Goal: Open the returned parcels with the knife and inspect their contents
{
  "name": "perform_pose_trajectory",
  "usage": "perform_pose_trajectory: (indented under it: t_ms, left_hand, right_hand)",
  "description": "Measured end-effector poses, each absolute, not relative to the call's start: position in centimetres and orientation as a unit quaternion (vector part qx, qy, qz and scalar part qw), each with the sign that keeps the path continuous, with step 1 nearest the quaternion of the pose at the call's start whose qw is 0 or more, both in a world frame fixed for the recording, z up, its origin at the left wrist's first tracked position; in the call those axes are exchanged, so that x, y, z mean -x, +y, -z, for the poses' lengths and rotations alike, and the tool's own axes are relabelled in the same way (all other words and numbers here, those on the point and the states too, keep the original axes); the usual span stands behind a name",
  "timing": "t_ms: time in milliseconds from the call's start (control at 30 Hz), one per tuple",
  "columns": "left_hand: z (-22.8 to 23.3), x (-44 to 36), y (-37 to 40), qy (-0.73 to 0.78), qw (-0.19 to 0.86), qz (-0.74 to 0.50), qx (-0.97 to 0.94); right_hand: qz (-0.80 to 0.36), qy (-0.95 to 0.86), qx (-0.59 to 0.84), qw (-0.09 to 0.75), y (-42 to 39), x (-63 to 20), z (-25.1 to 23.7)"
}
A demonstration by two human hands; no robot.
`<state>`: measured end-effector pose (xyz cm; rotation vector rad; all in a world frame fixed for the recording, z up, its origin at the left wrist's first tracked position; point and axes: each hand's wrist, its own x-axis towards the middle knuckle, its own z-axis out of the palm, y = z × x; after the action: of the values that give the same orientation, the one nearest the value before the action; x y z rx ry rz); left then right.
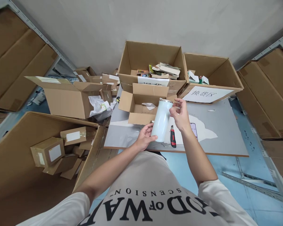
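Note:
A pale blue tumbler (161, 121) with a metal rim at its top is held over the table's front, tilted slightly to the right. My left hand (146, 135) grips its lower left side, thumb near the base. At the upper right, close to the rim, the fingers of my right hand (180, 112) are curled against the tumbler. Behind it stands an open small carton (141, 118) with its flaps spread and a scrap of white paper (148, 106) inside. A red and black utility knife (173, 138) lies on the table just right of the tumbler.
A phone (193, 129) lies beside my right forearm on the grey table (226, 131). Two large open boxes stand behind: one with books (166, 69), one with a handwritten sign (207, 94). At left, a big carton (11, 147) holds several parcels (49, 152).

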<state>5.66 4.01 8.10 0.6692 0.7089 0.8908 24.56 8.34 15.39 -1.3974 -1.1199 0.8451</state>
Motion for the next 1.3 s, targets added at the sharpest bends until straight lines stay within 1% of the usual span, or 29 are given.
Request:
perform_pose_trajectory:
  t_ms: [67,133,267,333,400,467,533,600,633,700,800,1000,1167,1300]
  left_hand:
    - [-8.1,-6.1,3.8,0.347,0.749,-0.438,-0.356]
    - [-8.2,-6.4,3.6,0.364,0.714,-0.451,-0.394]
    - [-8.4,-6.3,3.3,0.400,0.664,-0.453,-0.441]
    - [-8.3,-6.0,3.3,0.391,0.661,-0.462,-0.442]
    - [-8.3,-5.6,3.2,0.356,0.693,-0.470,-0.415]
    - [-8.3,-5.2,3.1,0.302,0.768,-0.439,-0.355]
    - [-8.4,-4.7,2.9,0.241,0.858,-0.356,-0.282]
    - [-8.7,-4.3,2.8,0.186,0.917,-0.270,-0.227]
    - [-8.8,-4.1,2.7,0.167,0.931,-0.246,-0.212]
    - [-8.8,-4.0,2.6,0.156,0.937,-0.239,-0.201]
    - [-8.6,-4.0,2.5,0.170,0.927,-0.268,-0.203]
    - [-8.0,-3.9,2.4,0.251,0.880,-0.331,-0.228]
    - [-7.6,-3.8,2.3,0.310,0.830,-0.373,-0.277]
    - [-7.2,-4.2,2.2,0.324,0.796,-0.403,-0.316]
  right_hand:
    - [-0.334,-0.492,0.610,0.523,8.4,-24.4,-15.5]
    - [-0.327,-0.494,0.621,0.514,8.7,-24.1,-15.4]
    - [-0.355,-0.465,0.607,0.538,9.2,-23.7,-15.2]
    - [-0.386,-0.448,0.584,0.557,9.2,-23.6,-15.0]
    - [-0.416,-0.430,0.556,0.576,9.2,-23.5,-14.9]
    - [-0.439,-0.412,0.529,0.598,9.2,-23.3,-14.7]
    - [-0.455,-0.392,0.506,0.618,9.1,-23.1,-14.6]
    - [-0.477,-0.379,0.489,0.624,9.0,-22.9,-14.4]
    - [-0.489,-0.375,0.484,0.621,8.9,-22.7,-14.4]
    - [-0.511,-0.376,0.476,0.609,8.8,-22.5,-14.2]
    - [-0.521,-0.388,0.475,0.594,8.7,-22.5,-14.0]
    - [-0.481,-0.433,0.484,0.588,8.2,-24.8,-15.2]
    - [-0.454,-0.478,0.538,0.525,7.4,-26.6,-18.2]
    - [-0.465,-0.497,0.571,0.459,7.4,-26.6,-19.4]
